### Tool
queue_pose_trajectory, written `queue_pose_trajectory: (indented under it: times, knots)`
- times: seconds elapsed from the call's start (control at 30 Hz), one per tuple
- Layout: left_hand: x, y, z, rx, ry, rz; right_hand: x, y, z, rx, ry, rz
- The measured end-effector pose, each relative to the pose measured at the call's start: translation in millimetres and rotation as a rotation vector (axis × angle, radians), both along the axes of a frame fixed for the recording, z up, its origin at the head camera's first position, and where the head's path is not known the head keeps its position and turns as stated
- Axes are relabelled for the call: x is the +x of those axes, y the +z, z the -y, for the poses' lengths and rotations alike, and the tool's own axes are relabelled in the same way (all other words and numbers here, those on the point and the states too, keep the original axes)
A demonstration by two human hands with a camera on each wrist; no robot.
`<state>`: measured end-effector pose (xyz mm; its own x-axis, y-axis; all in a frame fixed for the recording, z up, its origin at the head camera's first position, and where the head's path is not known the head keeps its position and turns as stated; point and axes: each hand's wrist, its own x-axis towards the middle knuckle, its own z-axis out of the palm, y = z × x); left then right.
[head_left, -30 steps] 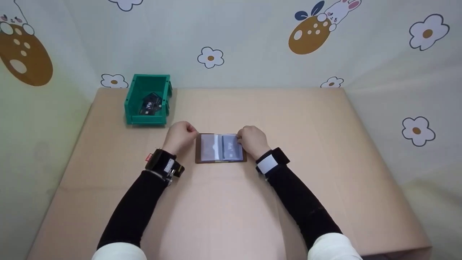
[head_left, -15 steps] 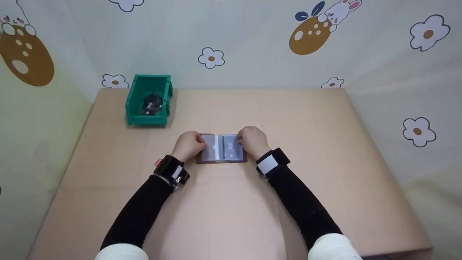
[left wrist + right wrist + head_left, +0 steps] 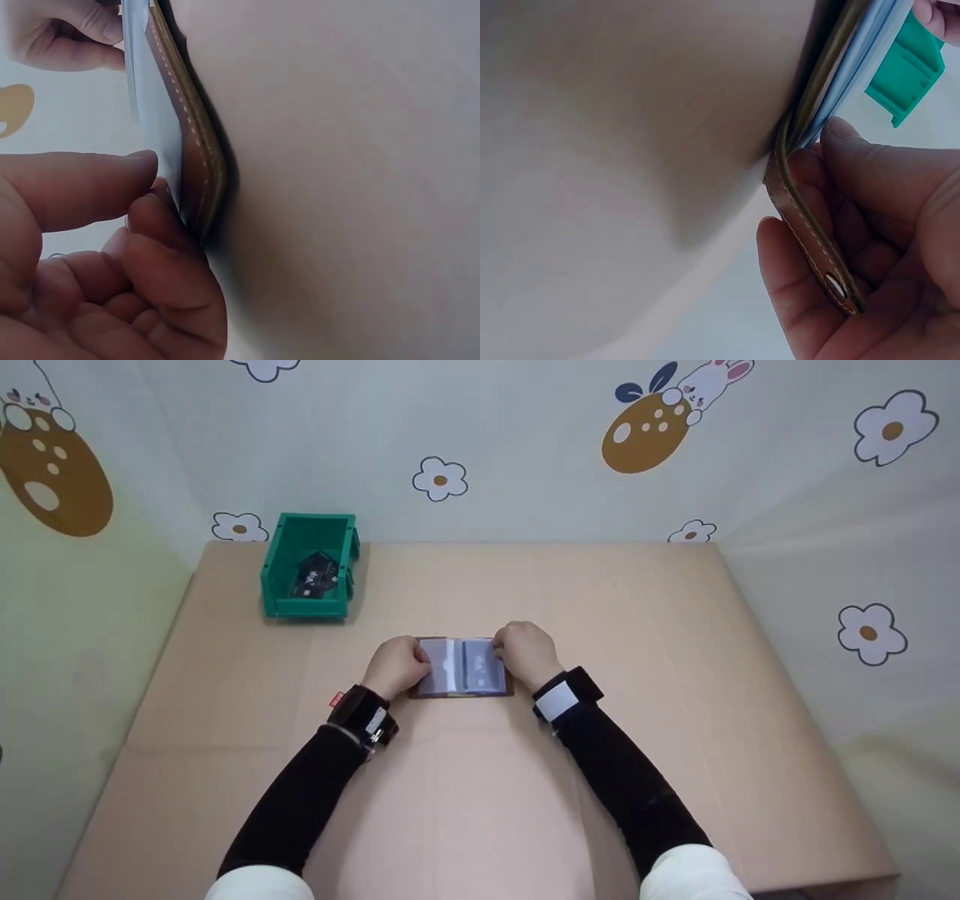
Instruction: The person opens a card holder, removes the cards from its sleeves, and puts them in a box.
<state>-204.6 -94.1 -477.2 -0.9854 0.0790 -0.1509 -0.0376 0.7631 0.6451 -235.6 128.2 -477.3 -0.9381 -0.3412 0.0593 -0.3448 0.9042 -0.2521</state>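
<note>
A brown leather card holder [image 3: 444, 679] lies spread on the table, its clear plastic sleeves facing up. Behind the right sleeve shows a dark card [image 3: 480, 661] lettered "Vip". My left hand [image 3: 396, 666] pinches the left side of the holder between thumb and index finger; in the left wrist view the fingertips meet at the sleeve edge, beside the stitched cover [image 3: 196, 154]. At the opposite side my right hand [image 3: 528, 652] grips the sleeve edge. The holder's snap strap [image 3: 810, 232] runs between the right hand's fingers in the right wrist view.
Toward the back left stands a green plastic bin [image 3: 306, 609] with several dark cards [image 3: 313, 577] in it. The table [image 3: 622, 675] has a light brown covering. A patterned curtain [image 3: 517, 450] surrounds its back and sides.
My left hand has come down and right, from the holder's upper left corner onto its left sleeve, where it pinches. My right hand has stayed in place.
</note>
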Motion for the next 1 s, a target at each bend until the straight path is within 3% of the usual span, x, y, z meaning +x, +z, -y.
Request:
queue_pose_trajectory:
  times: [0.63,1.0]
  knots:
    - [1.9,-2.4,-3.3,-0.037,0.015,-0.027,0.7,5.3,-0.6,-0.009,0.022,0.025]
    - [1.8,-1.5,-3.2,-0.032,0.017,-0.014,-0.7,5.1,-2.6,-0.009,0.047,-0.019]
